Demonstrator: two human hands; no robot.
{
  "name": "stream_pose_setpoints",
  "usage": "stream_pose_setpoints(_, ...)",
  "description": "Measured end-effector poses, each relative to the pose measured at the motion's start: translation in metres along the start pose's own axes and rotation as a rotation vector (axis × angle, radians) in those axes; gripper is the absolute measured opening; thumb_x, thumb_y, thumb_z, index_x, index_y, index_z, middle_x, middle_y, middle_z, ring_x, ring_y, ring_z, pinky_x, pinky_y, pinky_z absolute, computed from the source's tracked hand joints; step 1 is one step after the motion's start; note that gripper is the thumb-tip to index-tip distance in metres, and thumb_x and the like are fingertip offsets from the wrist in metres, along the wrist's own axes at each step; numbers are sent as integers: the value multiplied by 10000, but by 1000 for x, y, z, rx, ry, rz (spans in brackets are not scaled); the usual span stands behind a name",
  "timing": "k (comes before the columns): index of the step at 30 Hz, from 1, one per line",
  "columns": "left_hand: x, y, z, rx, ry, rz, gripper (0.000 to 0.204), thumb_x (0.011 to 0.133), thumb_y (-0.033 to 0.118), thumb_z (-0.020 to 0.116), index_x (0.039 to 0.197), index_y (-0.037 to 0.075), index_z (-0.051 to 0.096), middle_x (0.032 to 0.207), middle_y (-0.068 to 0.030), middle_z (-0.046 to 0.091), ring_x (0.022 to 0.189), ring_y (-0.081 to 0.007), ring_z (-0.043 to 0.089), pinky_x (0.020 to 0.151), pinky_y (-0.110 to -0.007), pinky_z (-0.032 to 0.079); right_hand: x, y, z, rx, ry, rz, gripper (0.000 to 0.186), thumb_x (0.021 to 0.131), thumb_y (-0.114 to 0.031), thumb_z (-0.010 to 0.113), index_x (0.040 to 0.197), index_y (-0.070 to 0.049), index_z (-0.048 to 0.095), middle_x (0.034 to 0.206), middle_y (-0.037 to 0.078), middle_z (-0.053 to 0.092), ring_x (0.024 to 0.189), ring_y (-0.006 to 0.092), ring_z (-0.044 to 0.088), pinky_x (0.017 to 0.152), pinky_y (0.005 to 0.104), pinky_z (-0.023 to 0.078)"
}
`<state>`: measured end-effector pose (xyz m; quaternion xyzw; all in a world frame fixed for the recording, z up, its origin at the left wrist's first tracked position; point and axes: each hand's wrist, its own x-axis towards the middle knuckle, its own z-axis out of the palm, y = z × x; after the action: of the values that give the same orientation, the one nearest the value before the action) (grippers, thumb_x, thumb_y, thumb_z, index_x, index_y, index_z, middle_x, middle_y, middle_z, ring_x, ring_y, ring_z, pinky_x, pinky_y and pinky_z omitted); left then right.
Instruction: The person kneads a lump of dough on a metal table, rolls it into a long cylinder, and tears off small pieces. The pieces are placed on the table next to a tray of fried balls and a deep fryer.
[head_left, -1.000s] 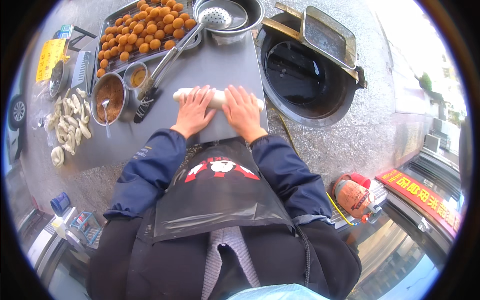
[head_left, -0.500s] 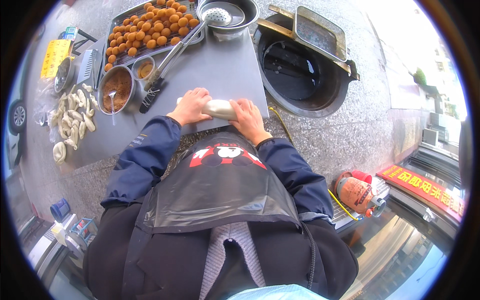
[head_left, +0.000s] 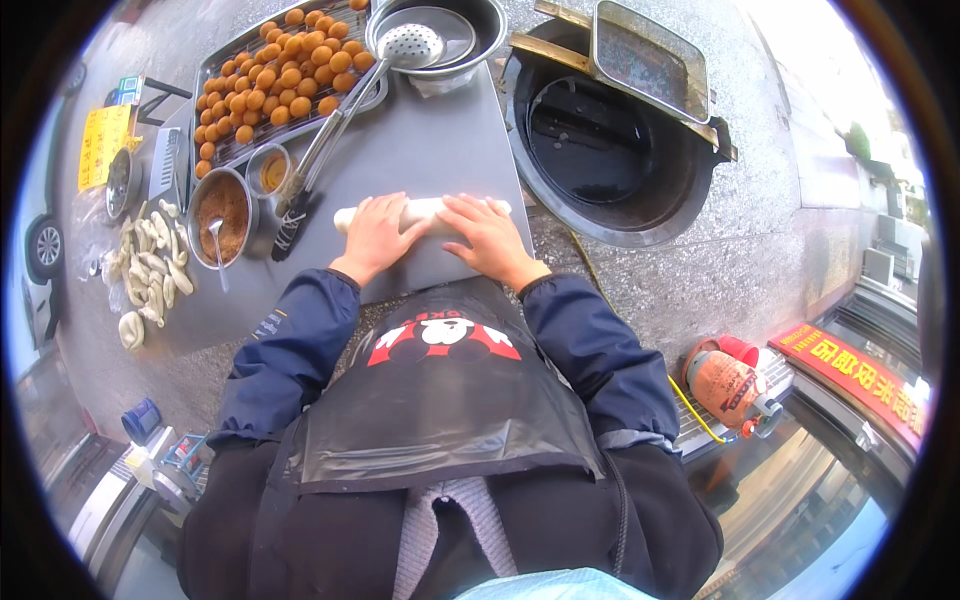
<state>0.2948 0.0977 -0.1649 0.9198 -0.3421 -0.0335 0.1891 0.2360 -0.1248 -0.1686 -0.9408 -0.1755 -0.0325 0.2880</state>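
Note:
A pale roll of dough (head_left: 424,209) lies crosswise near the front right of the grey metal table (head_left: 430,130). My left hand (head_left: 377,236) rests flat across its left part, fingers stretched forward. Over its right part my right hand (head_left: 488,236) lies likewise, palm down with the fingers out. Both hands are open and press on the dough from above, thumbs pointing inward. The dough's left end sticks out past my left hand, and a short tip shows beyond my right. My palms hide much of its length.
Left on the table are twisted dough pieces (head_left: 152,262), a bowl of brown crumbly powder (head_left: 235,205) with a spoon, and a small cup (head_left: 269,171). Behind lie fried balls (head_left: 290,75) on a rack, tongs and a skimmer (head_left: 412,46). A pot of dark liquid (head_left: 590,140) stands right.
My hands have gone from gripping the dough's ends to lying flat on top, a little farther forward. The dough is now longer and thinner. The view has shifted slightly.

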Motion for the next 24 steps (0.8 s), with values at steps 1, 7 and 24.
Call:
stream_pose_setpoints(1,12,10,9,-3,98,33,590,825,296,731,1287,-24,550,1284,-181,612,1169,-331,593,1009,-431,443,-1,0,3,180,24,89,434,882,-150,664,1303,-83,578,1365,119,587,1275,310,544,1054,477,423)
stream_pose_setpoints(7,26,59,54,100,79,-29,541,905,309,549,1376,42,538,1480,-152,494,1344,-297,492,1050,-494,407,-10,-14,25,-11,131,197,563,1002,-388,439,1419,-12,486,1520,142,446,1407,277,419,1160,500,186)
stream_pose_setpoints(24,151,-36,72,108,-149,-214,695,960,407,475,1558,105,291,1638,-121,226,1525,-310,164,1152,-606,242,145,77,26,-49,158,128,396,912,-273,576,1254,-82,632,1367,104,582,1301,307,514,1063,572,384)
